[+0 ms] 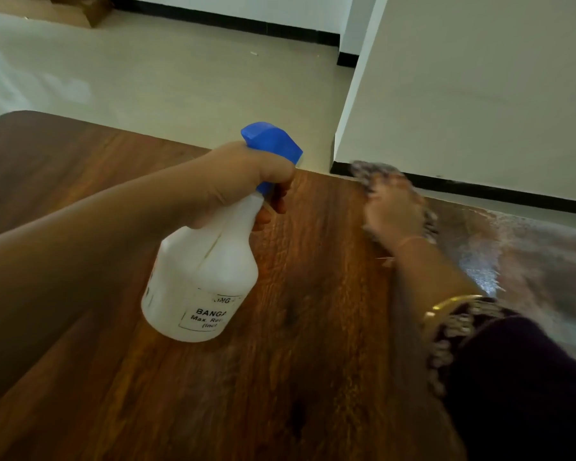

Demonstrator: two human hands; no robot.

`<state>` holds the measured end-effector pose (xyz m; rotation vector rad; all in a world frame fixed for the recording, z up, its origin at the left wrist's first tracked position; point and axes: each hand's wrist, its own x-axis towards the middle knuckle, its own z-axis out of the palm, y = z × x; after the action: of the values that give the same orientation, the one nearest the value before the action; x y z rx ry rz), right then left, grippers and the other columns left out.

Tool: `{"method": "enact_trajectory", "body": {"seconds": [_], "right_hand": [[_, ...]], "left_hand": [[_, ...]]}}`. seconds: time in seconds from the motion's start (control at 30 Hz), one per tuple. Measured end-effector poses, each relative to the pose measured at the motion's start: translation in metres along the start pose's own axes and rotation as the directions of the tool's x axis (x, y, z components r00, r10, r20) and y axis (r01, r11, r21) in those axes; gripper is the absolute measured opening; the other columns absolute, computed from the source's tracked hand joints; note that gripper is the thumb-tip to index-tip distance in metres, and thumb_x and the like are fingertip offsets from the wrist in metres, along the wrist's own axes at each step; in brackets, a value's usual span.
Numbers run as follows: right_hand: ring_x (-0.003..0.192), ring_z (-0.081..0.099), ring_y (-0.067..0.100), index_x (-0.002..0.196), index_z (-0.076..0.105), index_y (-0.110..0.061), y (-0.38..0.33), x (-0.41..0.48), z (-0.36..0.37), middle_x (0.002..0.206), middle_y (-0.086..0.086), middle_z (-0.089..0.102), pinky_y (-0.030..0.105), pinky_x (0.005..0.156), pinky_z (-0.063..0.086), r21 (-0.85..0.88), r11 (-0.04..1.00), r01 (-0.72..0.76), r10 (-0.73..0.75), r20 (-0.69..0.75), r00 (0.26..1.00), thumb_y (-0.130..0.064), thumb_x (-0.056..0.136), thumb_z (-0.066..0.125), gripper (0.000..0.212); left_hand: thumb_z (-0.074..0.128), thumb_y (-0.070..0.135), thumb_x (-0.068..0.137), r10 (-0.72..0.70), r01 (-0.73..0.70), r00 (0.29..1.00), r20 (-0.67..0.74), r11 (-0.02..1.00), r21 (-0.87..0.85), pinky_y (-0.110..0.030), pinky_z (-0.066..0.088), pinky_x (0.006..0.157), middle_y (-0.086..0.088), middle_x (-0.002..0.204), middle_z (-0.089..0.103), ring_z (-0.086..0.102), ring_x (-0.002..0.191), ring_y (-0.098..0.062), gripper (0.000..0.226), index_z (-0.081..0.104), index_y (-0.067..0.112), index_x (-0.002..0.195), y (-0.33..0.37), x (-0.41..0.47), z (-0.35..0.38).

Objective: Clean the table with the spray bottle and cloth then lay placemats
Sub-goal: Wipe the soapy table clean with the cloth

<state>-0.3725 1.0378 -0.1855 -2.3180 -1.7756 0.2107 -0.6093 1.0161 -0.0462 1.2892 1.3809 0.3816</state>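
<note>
My left hand (246, 174) grips the neck of a white spray bottle (203, 271) with a blue trigger head, holding it tilted above the middle of the brown wooden table (313, 327). Its fingers curl round the trigger. My right hand (393, 211) is blurred with motion at the table's far edge and presses a grey cloth (373, 171) onto the wood. Most of the cloth is hidden under the hand. A wet, shiny streak (486, 261) covers the table to the right of that hand.
A white wall corner with a black skirting (479, 191) stands just beyond the table's far right edge. Beige tiled floor (180, 78) lies past the far edge. The table's rounded left corner (24, 114) is at the left.
</note>
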Motion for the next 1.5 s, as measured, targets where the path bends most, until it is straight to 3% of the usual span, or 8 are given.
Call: {"method": "enact_trajectory", "body": {"seconds": [0.2, 0.33, 0.53, 0.63, 0.87, 1.2, 1.4, 1.5], "right_hand": [[0.140, 0.018, 0.040, 0.145, 0.028, -0.005, 0.062, -0.038, -0.028, 0.154, 0.021, 0.016, 0.052, 0.113, 0.019, -0.009, 0.934, -0.358, 0.358, 0.015, 0.934, -0.014, 0.093, 0.033, 0.053], [0.135, 0.029, 0.034, 0.137, 0.037, -0.007, 0.015, -0.053, -0.016, 0.150, 0.016, 0.027, 0.049, 0.108, 0.030, 0.030, 0.974, -0.226, 0.227, -0.042, 0.973, -0.011, 0.087, 0.037, 0.050], [0.146, 0.003, 0.024, 0.150, 0.018, -0.020, -0.044, -0.088, 0.004, 0.159, 0.007, 0.008, 0.046, 0.117, 0.001, 0.024, 0.984, 0.179, -0.180, 0.095, 0.979, -0.028, 0.101, 0.026, 0.051], [0.146, 0.002, 0.023, 0.151, 0.016, -0.021, -0.013, -0.092, -0.005, 0.159, 0.007, 0.007, 0.044, 0.117, -0.002, 0.031, 0.982, 0.187, -0.190, 0.123, 0.974, -0.025, 0.101, 0.025, 0.051], [0.146, 0.002, 0.024, 0.150, 0.017, -0.018, 0.084, -0.115, -0.033, 0.159, 0.009, 0.006, 0.045, 0.119, 0.001, 0.031, 0.986, -0.165, 0.160, 0.125, 0.979, -0.022, 0.102, 0.027, 0.049], [0.146, 0.004, 0.019, 0.149, 0.023, -0.026, 0.005, -0.232, -0.016, 0.159, 0.002, 0.011, 0.038, 0.114, -0.007, 0.073, 0.967, 0.243, -0.251, 0.140, 0.958, -0.039, 0.092, 0.012, 0.059], [0.146, -0.002, 0.026, 0.151, 0.013, -0.023, 0.069, -0.231, -0.032, 0.160, 0.007, 0.001, 0.046, 0.118, 0.000, -0.025, 0.975, -0.221, 0.222, 0.125, 0.967, -0.029, 0.102, 0.025, 0.051], [0.146, -0.002, 0.025, 0.151, 0.014, -0.021, 0.052, -0.261, -0.032, 0.159, 0.007, 0.003, 0.044, 0.118, -0.002, -0.006, 0.983, -0.182, 0.181, 0.112, 0.977, -0.027, 0.101, 0.026, 0.052]], "left_hand": [[0.056, 0.011, 0.078, 0.038, -0.037, 0.999, 0.021, 0.999, -0.033, -0.020, 0.045, 0.043, -0.010, 0.066, 0.059, 0.048, 0.039, -0.011, 0.006, 0.054, 0.008, 0.073, -0.003, -0.021, -0.015], [0.057, 0.011, 0.077, 0.010, -0.009, 0.999, 0.041, 1.000, -0.027, -0.019, 0.045, 0.041, -0.011, 0.070, 0.057, 0.048, 0.038, -0.010, 0.006, 0.055, 0.008, 0.074, -0.005, -0.023, -0.006], [0.055, 0.010, 0.079, 0.009, -0.008, 0.997, 0.079, 1.000, -0.013, -0.018, 0.043, 0.039, -0.006, 0.055, 0.054, 0.047, 0.034, -0.010, 0.016, 0.052, 0.008, 0.063, 0.006, -0.026, 0.035], [0.056, 0.011, 0.080, 0.012, -0.010, 0.994, 0.113, 1.000, -0.015, -0.020, 0.044, 0.039, -0.002, 0.047, 0.056, 0.050, 0.035, -0.010, 0.015, 0.055, 0.008, 0.065, 0.009, -0.033, 0.054], [0.056, 0.015, 0.081, 0.007, -0.011, 0.978, 0.208, 1.000, 0.015, -0.023, 0.045, 0.044, -0.006, 0.064, 0.062, 0.053, 0.043, -0.011, 0.010, 0.057, 0.009, 0.073, -0.005, -0.051, 0.063], [0.055, 0.012, 0.080, -0.017, 0.021, 0.980, 0.198, 1.000, -0.018, -0.022, 0.045, 0.039, -0.013, 0.072, 0.057, 0.051, 0.040, -0.011, 0.005, 0.055, 0.008, 0.079, -0.020, -0.079, 0.073], [0.054, 0.012, 0.080, 0.007, -0.010, 0.978, 0.207, 1.000, 0.011, -0.025, 0.044, 0.044, -0.009, 0.067, 0.061, 0.053, 0.043, -0.012, 0.004, 0.056, 0.011, 0.077, -0.024, -0.104, 0.067], [0.056, 0.013, 0.080, 0.007, -0.009, 0.977, 0.214, 1.000, 0.011, -0.026, 0.044, 0.045, -0.009, 0.070, 0.061, 0.053, 0.045, -0.013, 0.003, 0.055, 0.011, 0.081, -0.026, -0.118, 0.065]]}}
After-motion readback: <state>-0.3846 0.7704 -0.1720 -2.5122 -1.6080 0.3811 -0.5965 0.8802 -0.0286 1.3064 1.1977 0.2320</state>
